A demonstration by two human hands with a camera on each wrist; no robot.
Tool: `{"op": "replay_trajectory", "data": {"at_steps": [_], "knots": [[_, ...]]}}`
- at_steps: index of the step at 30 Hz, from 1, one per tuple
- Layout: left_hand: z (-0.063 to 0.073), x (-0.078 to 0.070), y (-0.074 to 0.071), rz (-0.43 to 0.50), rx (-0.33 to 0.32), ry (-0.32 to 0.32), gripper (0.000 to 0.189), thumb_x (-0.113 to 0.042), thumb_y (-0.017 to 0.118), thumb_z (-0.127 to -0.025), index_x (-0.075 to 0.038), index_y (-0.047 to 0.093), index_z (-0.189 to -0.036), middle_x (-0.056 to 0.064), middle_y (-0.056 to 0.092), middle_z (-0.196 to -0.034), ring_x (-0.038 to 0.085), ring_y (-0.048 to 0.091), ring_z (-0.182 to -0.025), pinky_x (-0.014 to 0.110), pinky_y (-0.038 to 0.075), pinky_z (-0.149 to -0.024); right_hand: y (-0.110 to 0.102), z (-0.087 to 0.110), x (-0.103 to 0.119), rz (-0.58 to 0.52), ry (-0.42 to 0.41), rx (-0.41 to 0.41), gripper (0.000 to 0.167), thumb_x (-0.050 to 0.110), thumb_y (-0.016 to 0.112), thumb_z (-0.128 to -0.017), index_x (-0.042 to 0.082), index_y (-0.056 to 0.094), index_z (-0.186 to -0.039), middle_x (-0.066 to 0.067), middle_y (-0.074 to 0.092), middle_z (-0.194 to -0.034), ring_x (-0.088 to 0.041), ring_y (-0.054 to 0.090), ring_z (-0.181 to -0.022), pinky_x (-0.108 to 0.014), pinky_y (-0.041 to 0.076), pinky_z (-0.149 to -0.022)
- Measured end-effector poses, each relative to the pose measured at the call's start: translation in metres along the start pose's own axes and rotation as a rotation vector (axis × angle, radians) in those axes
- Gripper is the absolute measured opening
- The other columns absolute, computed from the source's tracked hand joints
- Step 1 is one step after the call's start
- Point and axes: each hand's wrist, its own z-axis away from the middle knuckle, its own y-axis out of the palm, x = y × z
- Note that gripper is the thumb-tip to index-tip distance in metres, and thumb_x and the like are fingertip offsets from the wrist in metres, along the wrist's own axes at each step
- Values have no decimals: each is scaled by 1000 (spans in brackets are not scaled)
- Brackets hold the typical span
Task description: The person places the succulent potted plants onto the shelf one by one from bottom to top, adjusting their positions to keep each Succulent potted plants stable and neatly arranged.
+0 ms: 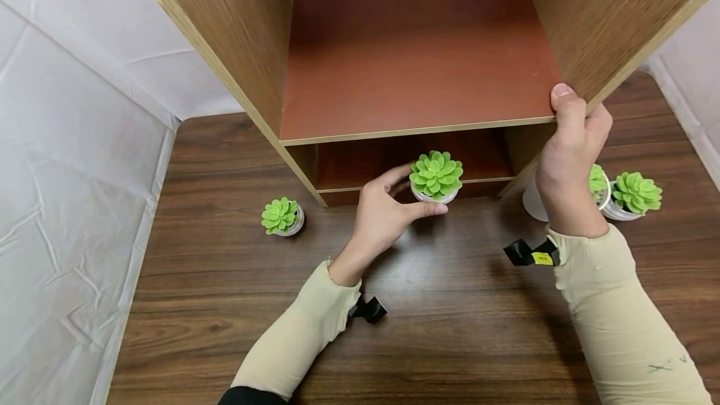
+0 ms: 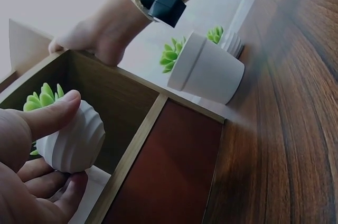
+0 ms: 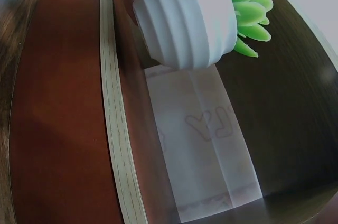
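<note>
Fingers [image 1: 395, 174] of the left hand [image 1: 380, 212] are clamped on a potted succulent [image 1: 436, 177], held above the worktop [image 1: 444, 330] at the front edge of the lower compartment [image 1: 354, 164] of the cabinet [image 1: 416, 67]. The cabinet's right front edge is gripped by the right hand [image 1: 569, 158].

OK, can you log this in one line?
left fingers: hold potted succulent at lower compartment | right fingers: grip cabinet side panel | another succulent: on tabletop
</note>
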Motion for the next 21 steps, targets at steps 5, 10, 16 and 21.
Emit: {"op": "replay_trajectory", "data": {"at_steps": [5, 10, 16, 21], "knots": [[-1, 1, 0, -11, 11, 32, 69, -18, 96, -61, -12, 68, -124, -8, 67, -117, 6, 63, -101, 32, 51, -88, 0, 1, 0, 20, -21, 12, 24, 5, 50, -88, -6, 71, -92, -16, 67, -88, -24, 63, -84, -29, 46, -80], [-6, 2, 2, 25, 17, 81, 68, -13, 96, -61, -6, 68, -122, -5, 65, -118, 8, 63, -102, 27, 50, -89, 2, 1, 0, 12, -9, 5, 24, 5, 51, -88, -6, 71, -91, -16, 67, -88, -23, 63, -83, -28, 46, -80], [-8, 2, 4, -40, -2, 88, 68, -18, 96, -61, -5, 68, -122, -4, 65, -118, 6, 61, -104, 24, 49, -87, 2, 1, -1, 30, -3, 3, 23, 6, 52, -89, -5, 71, -91, -15, 67, -86, -23, 63, -81, -28, 47, -78], [-10, 4, 6, -70, -24, 93, 69, -19, 96, -60, -6, 68, -122, -3, 66, -118, 5, 61, -103, 23, 49, -85, 3, 2, -1, 38, -9, 8, 23, 6, 51, -89, -4, 72, -92, -16, 67, -88, -23, 63, -82, -28, 47, -78]]}}
